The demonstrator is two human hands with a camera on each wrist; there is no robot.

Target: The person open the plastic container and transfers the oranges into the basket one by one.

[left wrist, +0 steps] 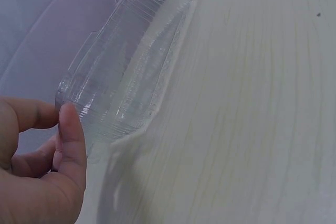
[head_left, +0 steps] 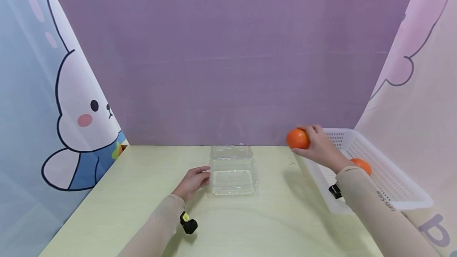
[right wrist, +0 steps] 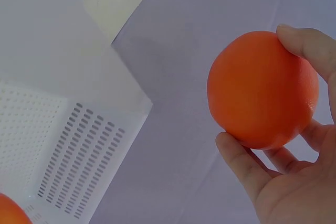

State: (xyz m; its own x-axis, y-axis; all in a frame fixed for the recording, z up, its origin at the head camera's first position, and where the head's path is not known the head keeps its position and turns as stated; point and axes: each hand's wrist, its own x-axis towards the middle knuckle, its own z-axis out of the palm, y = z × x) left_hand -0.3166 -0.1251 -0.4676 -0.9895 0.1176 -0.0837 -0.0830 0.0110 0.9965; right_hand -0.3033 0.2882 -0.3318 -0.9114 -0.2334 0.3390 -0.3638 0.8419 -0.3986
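An orange (right wrist: 262, 90) is held between the thumb and fingers of my right hand (head_left: 320, 148), raised over the left rim of a white basket. In the right wrist view the thumb lies on one side of the fruit and the fingers on the other. A clear plastic clamshell box (head_left: 233, 175) stands on the table with its lid (head_left: 231, 152) tilted back. My left hand (head_left: 192, 183) pinches the box's left edge between thumb and index finger, as the left wrist view shows. A second orange (head_left: 362, 165) lies in the basket, partly hidden by my right forearm.
The white perforated basket (head_left: 410, 202) stands at the table's right side. Behind the pale wooden table (head_left: 271, 225) hangs a purple cloth (head_left: 228, 58). Printed curtains close off the left and right sides.
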